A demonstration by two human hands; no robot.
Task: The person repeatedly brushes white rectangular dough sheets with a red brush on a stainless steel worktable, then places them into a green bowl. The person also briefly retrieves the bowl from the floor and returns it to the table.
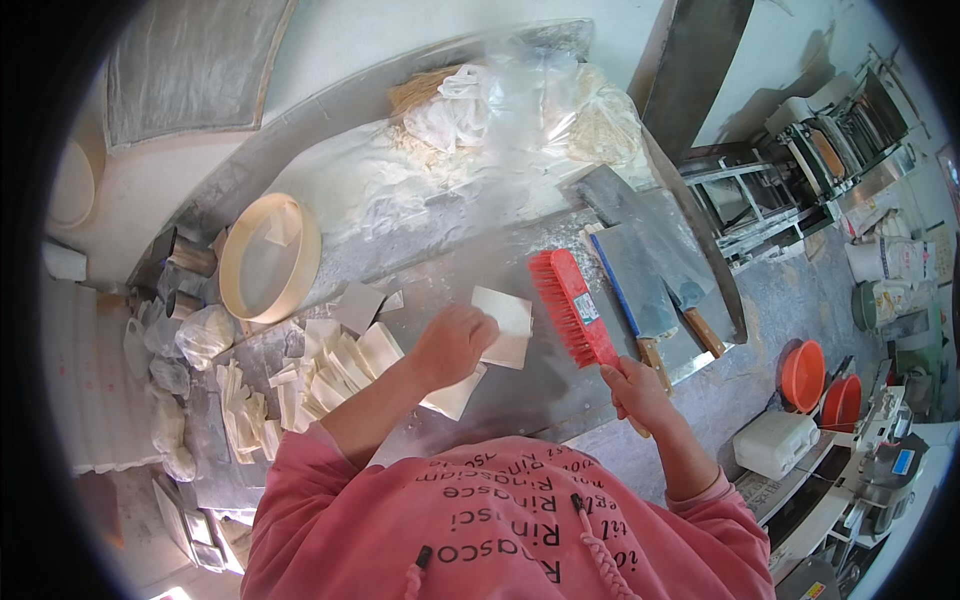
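Gripped by its handle, a red brush with red bristles is in my right hand, held over the metal worktop. My left hand is closed, its fingertips at the left edge of a small stack of pale square dough sheets; whatever lies between the fingers is hidden. Under my left forearm, more cut dough sheets lie in overlapping rows, and one sheet pokes out below my wrist. A separate bundle of folded dough strips sits farther left.
Right of the brush lie two wide blades with wooden handles, one cleaver having a blue edge. A round sieve leans at the left. Flour and plastic bags cover the back. Orange basins stand beyond the table's right edge.
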